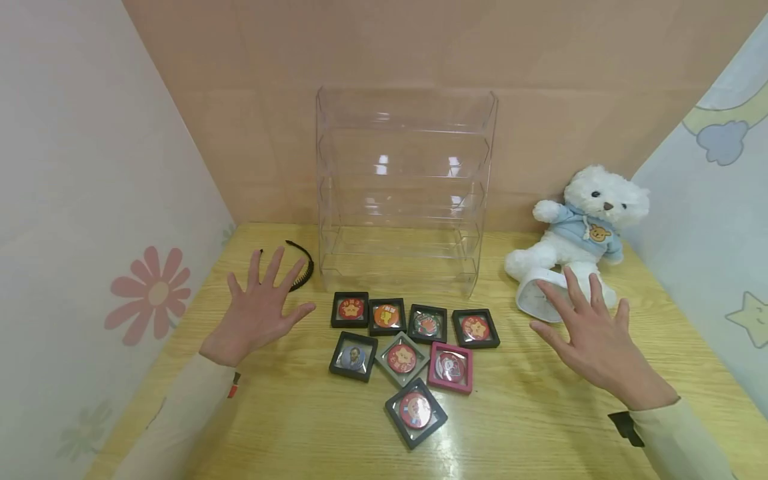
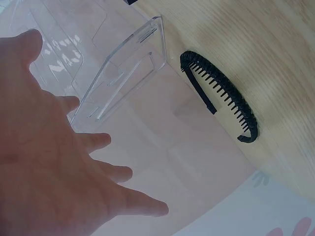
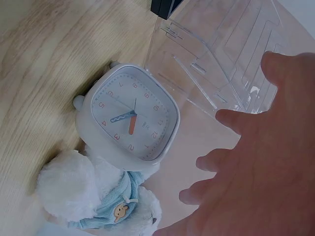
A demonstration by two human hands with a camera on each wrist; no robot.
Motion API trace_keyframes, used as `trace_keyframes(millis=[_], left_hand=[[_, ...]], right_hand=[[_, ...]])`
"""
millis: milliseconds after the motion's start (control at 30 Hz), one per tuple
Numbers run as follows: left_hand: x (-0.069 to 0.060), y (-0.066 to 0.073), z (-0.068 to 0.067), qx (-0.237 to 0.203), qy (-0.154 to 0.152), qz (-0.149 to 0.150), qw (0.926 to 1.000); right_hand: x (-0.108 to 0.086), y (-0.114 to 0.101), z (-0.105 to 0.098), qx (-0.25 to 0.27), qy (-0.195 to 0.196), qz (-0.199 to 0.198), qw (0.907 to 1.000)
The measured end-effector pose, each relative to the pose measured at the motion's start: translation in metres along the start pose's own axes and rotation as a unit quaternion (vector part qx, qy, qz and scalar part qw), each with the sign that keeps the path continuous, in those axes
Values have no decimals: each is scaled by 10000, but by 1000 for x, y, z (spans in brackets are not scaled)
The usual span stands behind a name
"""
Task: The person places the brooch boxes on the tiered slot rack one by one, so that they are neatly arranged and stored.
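White clock [image 3: 130, 115] near right hand [image 1: 591, 347]; black headband [image 2: 225, 83] near left hand [image 1: 257, 317] — both palm-down, splayed wide

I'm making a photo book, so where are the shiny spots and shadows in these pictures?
Head view: white glints on the clear shelf rack, glare on the round badge in the nearest dark frame; left wrist view: glints on the rack, none obvious on the black headband; right wrist view: soft shadow beside the alarm clock.
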State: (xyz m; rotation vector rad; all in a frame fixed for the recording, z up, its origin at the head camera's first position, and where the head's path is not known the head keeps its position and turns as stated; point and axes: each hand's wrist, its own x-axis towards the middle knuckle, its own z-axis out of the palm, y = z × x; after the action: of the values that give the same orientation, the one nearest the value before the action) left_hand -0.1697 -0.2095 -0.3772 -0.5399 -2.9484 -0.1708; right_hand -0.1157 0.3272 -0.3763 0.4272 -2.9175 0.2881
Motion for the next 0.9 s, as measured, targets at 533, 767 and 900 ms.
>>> trace_keyframes(millis=[533, 767, 900], left_hand=[[28, -9, 16, -739, 560, 523, 9943], [58, -12, 26, -2145, 473, 767, 9726], [72, -14, 33, -2824, 431, 720, 9556]], right_hand=[[0, -2, 3, 39, 48, 41, 10000], [2, -2, 4, -31, 162, -6, 9999], [2, -2, 4, -67, 310, -90, 9995]])
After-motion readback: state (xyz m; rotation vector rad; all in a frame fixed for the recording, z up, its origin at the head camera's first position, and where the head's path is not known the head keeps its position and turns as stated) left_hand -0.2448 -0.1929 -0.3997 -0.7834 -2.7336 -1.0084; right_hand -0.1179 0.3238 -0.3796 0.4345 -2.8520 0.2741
